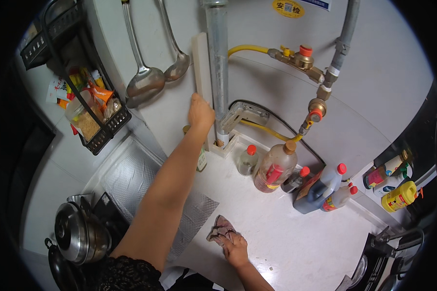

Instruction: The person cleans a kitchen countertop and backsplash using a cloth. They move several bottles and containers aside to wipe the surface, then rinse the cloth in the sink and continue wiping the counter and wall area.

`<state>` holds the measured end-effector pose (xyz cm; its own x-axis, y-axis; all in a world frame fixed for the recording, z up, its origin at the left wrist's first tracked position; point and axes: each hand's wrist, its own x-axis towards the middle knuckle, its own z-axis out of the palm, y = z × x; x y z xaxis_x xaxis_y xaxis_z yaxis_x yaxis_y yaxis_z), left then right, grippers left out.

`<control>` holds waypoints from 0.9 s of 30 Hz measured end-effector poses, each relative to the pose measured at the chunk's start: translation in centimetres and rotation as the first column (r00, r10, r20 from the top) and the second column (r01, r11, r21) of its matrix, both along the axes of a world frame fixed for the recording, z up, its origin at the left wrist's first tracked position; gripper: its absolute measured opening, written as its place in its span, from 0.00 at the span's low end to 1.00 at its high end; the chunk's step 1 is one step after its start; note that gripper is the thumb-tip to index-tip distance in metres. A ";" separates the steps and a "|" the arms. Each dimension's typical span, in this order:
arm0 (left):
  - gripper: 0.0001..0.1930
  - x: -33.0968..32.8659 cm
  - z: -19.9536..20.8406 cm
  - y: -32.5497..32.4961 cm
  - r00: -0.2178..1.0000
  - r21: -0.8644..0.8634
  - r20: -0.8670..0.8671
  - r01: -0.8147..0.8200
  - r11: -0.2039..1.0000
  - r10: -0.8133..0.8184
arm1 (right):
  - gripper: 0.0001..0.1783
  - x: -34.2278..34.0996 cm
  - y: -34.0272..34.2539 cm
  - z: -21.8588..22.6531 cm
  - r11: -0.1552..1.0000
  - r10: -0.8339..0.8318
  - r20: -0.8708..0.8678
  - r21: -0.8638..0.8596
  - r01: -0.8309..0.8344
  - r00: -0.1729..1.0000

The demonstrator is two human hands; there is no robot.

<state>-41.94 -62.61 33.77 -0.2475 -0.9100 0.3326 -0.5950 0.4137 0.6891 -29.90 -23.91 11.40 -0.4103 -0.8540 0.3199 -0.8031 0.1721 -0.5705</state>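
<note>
My left arm reaches up across the counter, and my left hand (200,111) is closed at the edge of a pale upright board (202,68) beside a grey vertical pipe (218,68). Lower down, my right hand (235,249) grips a crumpled, pinkish-brown cloth (222,228) and presses it on the white countertop (286,237). A bottle (202,161) stands partly hidden behind my left forearm. Just right of the pipe's foot is a small clear bottle with a red cap (247,161).
Along the back stand a large brown-capped bottle (277,167), a dark-liquid jug (319,189) and several red-capped bottles. Gas valves (303,58) with a yellow hose sit on the wall. Two ladles (145,83) hang left, above foil sheeting (131,169); a metal pot (77,233) stands lower left.
</note>
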 end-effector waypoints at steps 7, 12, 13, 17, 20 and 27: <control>0.18 -0.4 -0.8 -4.3 0.990 -0.049 -0.064 0.120 0.992 -0.123 | 0.25 0.1 0.0 -1.4 0.997 0.055 0.021 0.051 -0.056 0.998; 0.21 -1.0 -1.1 -5.8 0.985 -0.033 -0.087 0.145 0.989 -0.148 | 0.26 0.4 0.1 -2.1 0.995 0.053 -0.031 0.085 -0.050 0.998; 0.22 -1.3 -1.5 -6.0 0.985 -0.023 -0.077 0.151 0.988 -0.153 | 0.26 0.4 0.1 -1.9 0.994 0.050 -0.042 0.104 -0.045 0.998; 0.23 -1.9 -2.3 -6.4 0.970 -0.052 -0.166 0.174 0.983 -0.180 | 0.27 0.5 0.0 -2.3 0.993 0.039 -0.035 0.111 -0.035 0.999; 0.22 -1.6 -2.2 -5.9 0.981 0.035 -0.135 0.147 0.989 -0.141 | 0.27 0.4 -0.2 -1.6 0.995 0.050 -0.054 0.094 -0.045 0.997; 0.24 0.0 0.6 -4.5 0.993 0.099 0.056 0.098 0.990 -0.104 | 0.25 0.8 -0.5 -0.6 0.993 0.053 -0.027 0.109 -0.049 0.998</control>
<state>-41.94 -67.12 34.38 -0.3570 -0.9063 0.2263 -0.5956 0.4075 0.6923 -29.15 -24.37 10.76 -0.3569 -0.9038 0.2362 -0.8288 0.1897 -0.5265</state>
